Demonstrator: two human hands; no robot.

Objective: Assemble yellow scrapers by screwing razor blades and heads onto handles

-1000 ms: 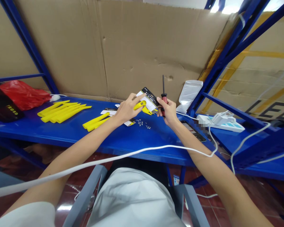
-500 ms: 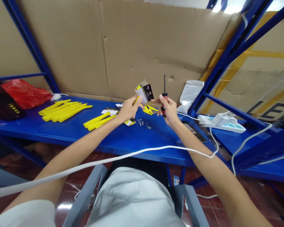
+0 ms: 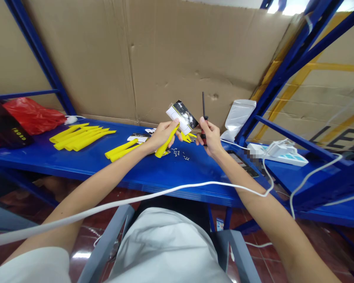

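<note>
My left hand is closed around a yellow tapered tube, its wide end pointing down toward me. A black-and-white printed card stands tilted above that thumb and reaches across to my right fingers; which hand bears it I cannot tell. In my right hand, closed, a screwdriver with a red and black handle points upward. Below and between the hands, several small metal screws lie loose on the blue table. A yellow-handled tool lies partly hidden behind the card.
Several yellow tubes and two nearer ones lie left. A red plastic bag and black bag fill the far left. Right are a white package, a dark flat device and a power strip. A white cable crosses in front.
The card has turned, showing more of its printed face toward me. The yellow tube in my left hand has come into fuller view, pointing down. My right hand stays nearly in place.
</note>
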